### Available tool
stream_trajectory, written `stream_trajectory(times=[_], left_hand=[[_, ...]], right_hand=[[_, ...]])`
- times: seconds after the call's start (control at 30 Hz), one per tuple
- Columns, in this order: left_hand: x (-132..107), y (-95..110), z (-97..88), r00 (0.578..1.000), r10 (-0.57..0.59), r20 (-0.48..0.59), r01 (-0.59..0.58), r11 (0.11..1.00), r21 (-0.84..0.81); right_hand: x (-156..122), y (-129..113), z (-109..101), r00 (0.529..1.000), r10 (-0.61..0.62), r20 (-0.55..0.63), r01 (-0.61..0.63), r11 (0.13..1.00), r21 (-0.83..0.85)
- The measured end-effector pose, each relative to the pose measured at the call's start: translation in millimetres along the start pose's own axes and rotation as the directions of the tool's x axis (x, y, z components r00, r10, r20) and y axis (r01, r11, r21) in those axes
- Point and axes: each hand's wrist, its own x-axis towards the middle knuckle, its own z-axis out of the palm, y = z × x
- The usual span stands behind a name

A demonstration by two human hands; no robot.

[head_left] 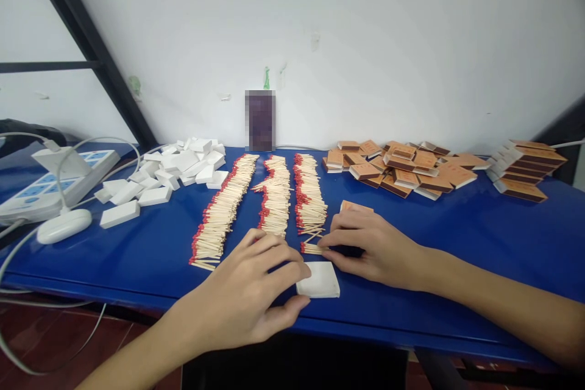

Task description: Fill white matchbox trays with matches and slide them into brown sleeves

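A white matchbox tray (323,281) lies near the front edge of the blue table. The thumb and index finger of my left hand (260,286) close on its left end. My right hand (372,247) pinches the plain ends of a few red-tipped matches (311,248) just beyond the tray. These lie at the near end of the right row of matches (311,192). An orange matchbox sleeve (356,206) shows partly behind my right hand. Two more rows stretch away to the left, a middle row (275,201) and a left row (223,210).
White trays (183,161) are heaped at the back left. Orange matchboxes (406,164) form a pile at the back right, beside a stack of matchboxes (525,167). A power strip (41,189) with cables sits far left. A pixelated dark rectangle (261,120) stands against the wall.
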Motion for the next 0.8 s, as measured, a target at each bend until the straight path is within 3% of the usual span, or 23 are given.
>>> stream_trajectory(times=[0.5,0.8], left_hand=[[-0.9,2.1,-1.3,1.0,-0.015,0.004,0.016,0.999,-0.041],[-0.5,2.0,-0.2,0.999,0.03,0.011,-0.029,0.997,-0.074]], right_hand=[[-1.3,1.0,-2.6,0.998,-0.042,0.038,0.041,0.999,0.027],[0.1,3.5,0.9,0.997,0.016,-0.077,-0.016,1.0,0.0]])
